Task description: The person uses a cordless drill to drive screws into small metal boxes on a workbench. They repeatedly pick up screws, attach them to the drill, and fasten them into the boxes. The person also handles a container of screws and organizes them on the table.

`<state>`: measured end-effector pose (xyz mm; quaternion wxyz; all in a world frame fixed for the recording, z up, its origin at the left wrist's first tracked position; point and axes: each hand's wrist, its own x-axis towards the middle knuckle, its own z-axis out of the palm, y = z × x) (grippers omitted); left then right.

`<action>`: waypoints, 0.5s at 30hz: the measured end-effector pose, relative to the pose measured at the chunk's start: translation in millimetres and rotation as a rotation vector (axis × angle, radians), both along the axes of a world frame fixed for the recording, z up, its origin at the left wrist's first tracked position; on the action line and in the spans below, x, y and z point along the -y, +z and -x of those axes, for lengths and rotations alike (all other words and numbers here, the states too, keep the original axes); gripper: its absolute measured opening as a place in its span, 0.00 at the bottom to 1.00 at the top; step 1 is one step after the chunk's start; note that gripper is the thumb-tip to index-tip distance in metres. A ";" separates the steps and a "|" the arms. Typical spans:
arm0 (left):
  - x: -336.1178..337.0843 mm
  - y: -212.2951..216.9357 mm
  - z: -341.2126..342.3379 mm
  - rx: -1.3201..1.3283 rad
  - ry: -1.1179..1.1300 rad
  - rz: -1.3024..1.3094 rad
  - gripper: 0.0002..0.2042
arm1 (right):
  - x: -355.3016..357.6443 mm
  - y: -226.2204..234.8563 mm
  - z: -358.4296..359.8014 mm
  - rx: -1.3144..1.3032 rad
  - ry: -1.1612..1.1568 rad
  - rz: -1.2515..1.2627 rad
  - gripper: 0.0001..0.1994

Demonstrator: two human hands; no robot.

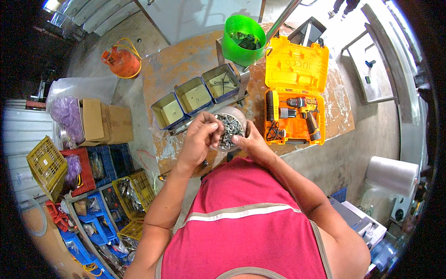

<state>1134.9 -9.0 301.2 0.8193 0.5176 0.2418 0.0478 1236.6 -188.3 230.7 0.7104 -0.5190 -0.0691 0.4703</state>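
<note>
The right hand (pixel 254 141) clamps the round, translucent plastic tub (pixel 236 111) of small, shiny metal pieces (pixel 231 129) between both hands. The left hand (pixel 202 134) curls over its left side; whether it grips anything cannot be told. Boxy, smooth-walled bins (pixel 192 96) stand beyond the left hand.

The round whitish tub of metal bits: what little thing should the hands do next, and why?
Maybe the left hand should pick out a few small silvery metal fasteners: its fingers curl at the left side of the round whitish tub, while the right hand steadies the other side.
</note>
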 end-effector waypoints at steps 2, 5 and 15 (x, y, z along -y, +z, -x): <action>7.7 -0.8 -6.2 -0.140 -0.045 -0.588 0.07 | 0.9 -1.1 0.2 0.022 0.011 0.023 0.46; 15.7 1.3 -13.4 -0.059 -0.192 -1.102 0.09 | 3.5 -3.6 0.3 0.040 0.030 0.019 0.45; 15.8 -1.7 -18.3 0.010 -0.421 -1.505 0.09 | 4.5 -9.0 1.7 0.106 0.026 0.029 0.45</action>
